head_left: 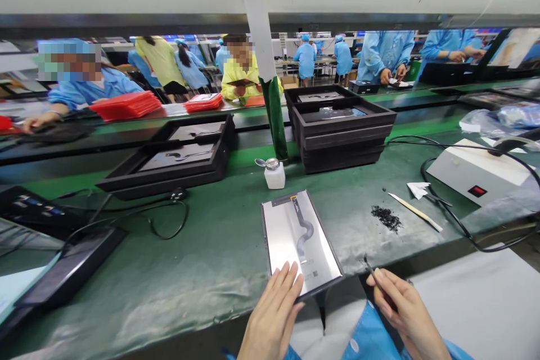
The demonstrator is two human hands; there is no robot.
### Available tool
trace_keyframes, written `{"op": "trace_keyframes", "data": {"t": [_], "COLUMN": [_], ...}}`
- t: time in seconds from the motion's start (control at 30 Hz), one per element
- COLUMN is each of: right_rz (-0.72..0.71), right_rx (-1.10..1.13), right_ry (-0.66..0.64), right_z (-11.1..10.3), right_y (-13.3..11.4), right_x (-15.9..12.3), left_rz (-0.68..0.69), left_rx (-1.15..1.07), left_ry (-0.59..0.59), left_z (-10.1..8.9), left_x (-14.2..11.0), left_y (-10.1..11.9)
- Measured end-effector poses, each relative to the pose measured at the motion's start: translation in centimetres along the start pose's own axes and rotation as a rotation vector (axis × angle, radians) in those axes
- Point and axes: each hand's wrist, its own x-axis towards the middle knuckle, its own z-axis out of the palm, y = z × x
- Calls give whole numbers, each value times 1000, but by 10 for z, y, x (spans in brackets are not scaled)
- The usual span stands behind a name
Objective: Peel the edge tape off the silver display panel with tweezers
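Beneath the flat-fingered left hand (272, 310), the panel (282, 236) looks stiff, fragile, best edge-held; the right hand (395, 299) pinches a tool (370, 269).

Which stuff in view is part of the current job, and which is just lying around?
In the job:
- flat panel, left hand on it
- thin dark tool, in the right hand
- probably the black scraps

Apparently lying about, untouched:
- white bottle
- pale stick-like tool
- plug with its cord
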Motion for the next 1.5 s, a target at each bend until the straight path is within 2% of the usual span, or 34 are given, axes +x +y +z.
{"op": "trace_keyframes", "data": {"t": [0.47, 1.5], "right_rz": [2, -71], "right_rx": [40, 55], "right_ry": [22, 91], "right_z": [-5, -25], "right_y": [-14, -28], "right_x": [4, 15], "left_rz": [0, 18], "left_rx": [-13, 13], "left_ry": [2, -20], "left_z": [1, -1], "left_x": [0, 0], "left_y": [0, -1]}}
